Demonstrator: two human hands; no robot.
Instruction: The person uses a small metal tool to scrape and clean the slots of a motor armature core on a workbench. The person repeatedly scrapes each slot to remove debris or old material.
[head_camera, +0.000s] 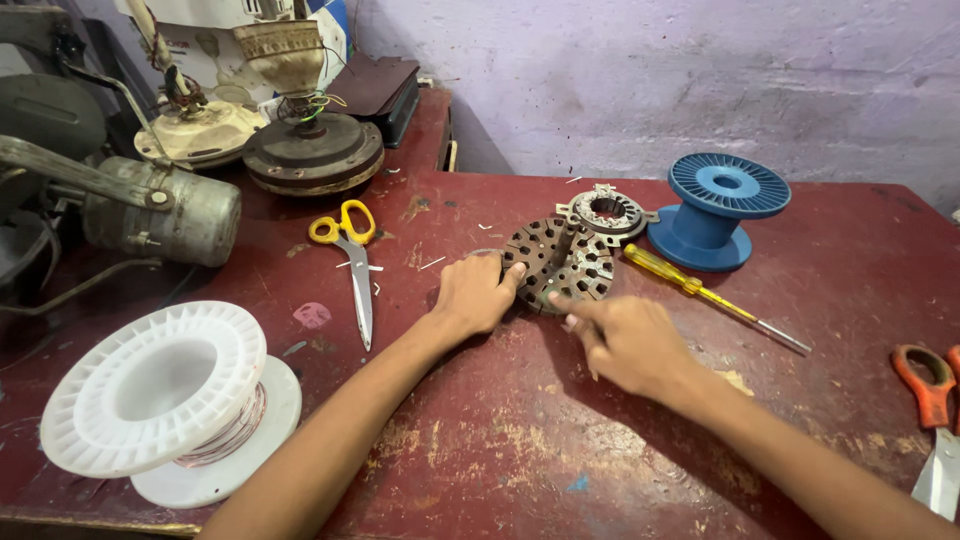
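Head view, red worktop (600, 450). A round slotted metal core (560, 262), rusty brown, lies flat near the worktop's centre. The left hand (475, 297) rests at the core's 9 o'clock edge, fingers curled loosely, thumb tip touching the rim; it steadies the piece and grips nothing. The right hand (625, 342) sits at the core's 5 o'clock, index finger stretched out with its tip on the lower rim, the other fingers folded under; nothing is held in it.

Surroundings: a smaller toothed metal ring (607, 211) touches the core at 1 o'clock. A blue spool (715, 208) stands beyond it at 2 o'clock. A yellow-handled screwdriver (700, 295) lies just beside the core at 3 o'clock, tip pointing away to the right. Yellow-handled scissors (350, 262) lie at 9 o'clock, well apart. A white spool (165, 395) with copper wire sits at 8 o'clock near the worktop edge. Orange-handled scissors (932, 420) lie at the right edge.

Judgement: step in hand is positioning or inspecting the core's slots. Any further handling calls for a steady left-hand brace and fine fingertip control on the rim.
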